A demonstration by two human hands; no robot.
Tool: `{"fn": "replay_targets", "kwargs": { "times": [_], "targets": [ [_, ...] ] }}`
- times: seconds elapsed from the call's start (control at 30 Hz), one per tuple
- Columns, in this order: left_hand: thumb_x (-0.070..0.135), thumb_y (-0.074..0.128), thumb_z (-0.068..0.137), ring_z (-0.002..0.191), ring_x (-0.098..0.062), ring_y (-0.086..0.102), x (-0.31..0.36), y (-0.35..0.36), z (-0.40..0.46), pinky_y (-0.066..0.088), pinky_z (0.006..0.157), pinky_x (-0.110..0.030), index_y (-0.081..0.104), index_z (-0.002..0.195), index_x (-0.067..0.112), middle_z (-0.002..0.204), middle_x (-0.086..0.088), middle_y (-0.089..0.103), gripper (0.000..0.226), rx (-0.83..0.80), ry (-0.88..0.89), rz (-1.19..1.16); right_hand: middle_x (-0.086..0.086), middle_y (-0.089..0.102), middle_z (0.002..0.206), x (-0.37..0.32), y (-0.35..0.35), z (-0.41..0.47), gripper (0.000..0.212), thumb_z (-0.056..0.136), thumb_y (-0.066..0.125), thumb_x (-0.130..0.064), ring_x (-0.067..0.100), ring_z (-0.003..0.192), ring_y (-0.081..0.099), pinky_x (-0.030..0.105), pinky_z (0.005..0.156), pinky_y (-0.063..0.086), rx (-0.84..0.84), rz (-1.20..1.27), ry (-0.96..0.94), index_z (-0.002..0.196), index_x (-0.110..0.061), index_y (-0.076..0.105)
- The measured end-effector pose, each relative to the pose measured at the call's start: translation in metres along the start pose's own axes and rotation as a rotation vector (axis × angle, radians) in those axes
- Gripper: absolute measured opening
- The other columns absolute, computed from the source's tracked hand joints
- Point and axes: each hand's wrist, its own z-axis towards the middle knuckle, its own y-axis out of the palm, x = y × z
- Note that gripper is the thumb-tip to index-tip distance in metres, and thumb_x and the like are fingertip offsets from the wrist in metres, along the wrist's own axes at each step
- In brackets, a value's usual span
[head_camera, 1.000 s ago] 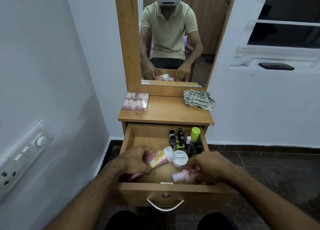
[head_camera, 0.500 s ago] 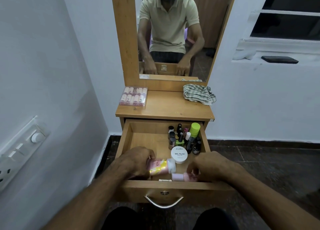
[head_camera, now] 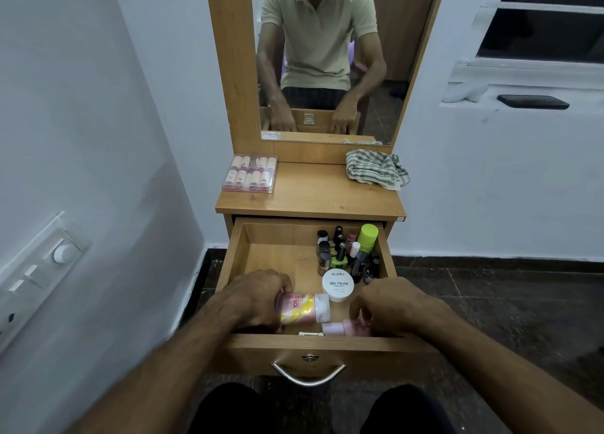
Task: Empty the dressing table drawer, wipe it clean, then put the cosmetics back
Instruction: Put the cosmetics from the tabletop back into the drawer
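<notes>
Two hands work inside the open drawer of the dressing table. Left hand, at 7 o'clock on the drawer floor, has its fingers curled round the body of a pink-and-yellow tube lying on its side, white cap pointing toward 3 o'clock. Right hand, at 5 o'clock against the front wall, is curled over a smaller pink tube, also lying flat with its pale cap toward the centre. Just behind them sits a round white jar of nail polish remover. At 1 o'clock stands a tight cluster of nail polish bottles with a green-capped bottle.

Handling, by judgement: both tubes look light, soft-walled plastic, best held round the body rather than the cap. The small glass bottles would be heavier, smooth and breakable, prone to toppling one another; each is best taken upright by its cap and shoulder.

On the tabletop lie a clear box of small tubes at 11 o'clock and a striped cloth at 1 o'clock.
</notes>
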Motion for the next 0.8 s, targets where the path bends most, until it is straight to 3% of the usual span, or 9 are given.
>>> {"fn": "replay_targets", "kwargs": {
  "times": [0.1, 0.3, 0.47, 0.53, 0.6, 0.67, 0.73, 0.8],
  "targets": [
    [0.03, 0.082, 0.075, 0.105, -0.013, 0.051, 0.001, 0.0, -0.001, 0.046, 0.087, -0.029, 0.053, 0.131, 0.03, 0.125, 0.006, 0.057, 0.063, -0.013, 0.008, 0.002, -0.001, 0.068, 0.121, -0.004, 0.0, 0.001, 0.031, 0.095, 0.066, -0.023, 0.019, 0.111, 0.062, 0.032, 0.08, 0.047, 0.006, -0.003, 0.011, 0.124, -0.035, 0.068],
    [0.032, 0.082, 0.077, 0.109, -0.014, 0.051, -0.001, 0.001, -0.003, 0.048, 0.093, -0.033, 0.05, 0.135, 0.033, 0.128, 0.005, 0.056, 0.066, -0.025, 0.005, -0.006, -0.003, 0.068, 0.122, -0.005, -0.002, 0.0, 0.035, 0.094, 0.067, -0.021, 0.018, 0.112, 0.062, 0.033, 0.081, 0.049, -0.001, 0.004, 0.025, 0.126, -0.035, 0.067],
    [0.034, 0.084, 0.076, 0.133, -0.022, 0.044, 0.001, -0.009, -0.014, 0.043, 0.109, -0.041, 0.031, 0.153, 0.032, 0.147, 0.003, 0.046, 0.094, -0.026, -0.009, 0.024, -0.004, 0.068, 0.126, -0.006, -0.009, -0.002, 0.042, 0.093, 0.07, -0.017, 0.016, 0.116, 0.062, 0.033, 0.09, 0.052, -0.002, 0.087, 0.015, 0.132, -0.03, 0.064],
    [0.029, 0.084, 0.078, 0.135, -0.021, 0.044, -0.002, -0.027, -0.021, 0.041, 0.111, -0.039, 0.033, 0.153, 0.03, 0.148, 0.004, 0.046, 0.091, 0.017, -0.018, 0.028, -0.006, 0.068, 0.127, -0.006, -0.018, -0.003, 0.037, 0.093, 0.07, -0.023, 0.013, 0.114, 0.063, 0.033, 0.093, 0.054, 0.069, 0.176, 0.002, 0.129, -0.03, 0.066],
    [0.031, 0.081, 0.082, 0.126, -0.016, 0.053, -0.011, -0.05, -0.027, 0.046, 0.104, -0.034, 0.045, 0.147, 0.03, 0.14, 0.006, 0.054, 0.074, 0.11, -0.03, -0.07, -0.011, 0.069, 0.122, -0.008, -0.028, -0.002, 0.034, 0.094, 0.07, -0.026, 0.0, 0.101, 0.063, 0.025, 0.086, 0.053, 0.205, 0.329, -0.024, 0.128, -0.029, 0.067],
    [0.04, 0.079, 0.083, 0.106, -0.007, 0.062, -0.022, -0.068, -0.03, 0.051, 0.093, -0.029, 0.06, 0.129, 0.03, 0.117, 0.01, 0.067, 0.051, 0.326, -0.046, -0.327, -0.018, 0.066, 0.114, -0.014, -0.042, 0.004, 0.036, 0.094, 0.071, -0.03, -0.006, 0.09, 0.059, 0.019, 0.079, 0.049, 0.354, 0.531, -0.062, 0.13, -0.027, 0.065],
    [0.044, 0.076, 0.086, 0.091, -0.006, 0.065, -0.03, -0.076, -0.027, 0.053, 0.085, -0.028, 0.067, 0.114, 0.03, 0.094, 0.011, 0.071, 0.033, 0.632, -0.095, -0.571, -0.016, 0.063, 0.12, -0.023, -0.06, 0.017, 0.047, 0.093, 0.072, -0.033, -0.002, 0.1, 0.06, 0.026, 0.091, 0.052, 0.479, 0.659, -0.101, 0.138, -0.026, 0.06],
    [0.04, 0.07, 0.091, 0.093, -0.013, 0.067, -0.037, -0.077, -0.018, 0.055, 0.085, -0.033, 0.067, 0.118, 0.027, 0.099, 0.006, 0.071, 0.031, 0.854, -0.173, -0.606, -0.008, 0.054, 0.142, -0.035, -0.079, 0.037, 0.058, 0.094, 0.07, -0.032, 0.007, 0.125, 0.052, 0.032, 0.107, 0.045, 0.549, 0.655, -0.152, 0.148, -0.025, 0.05]
  ]
}}
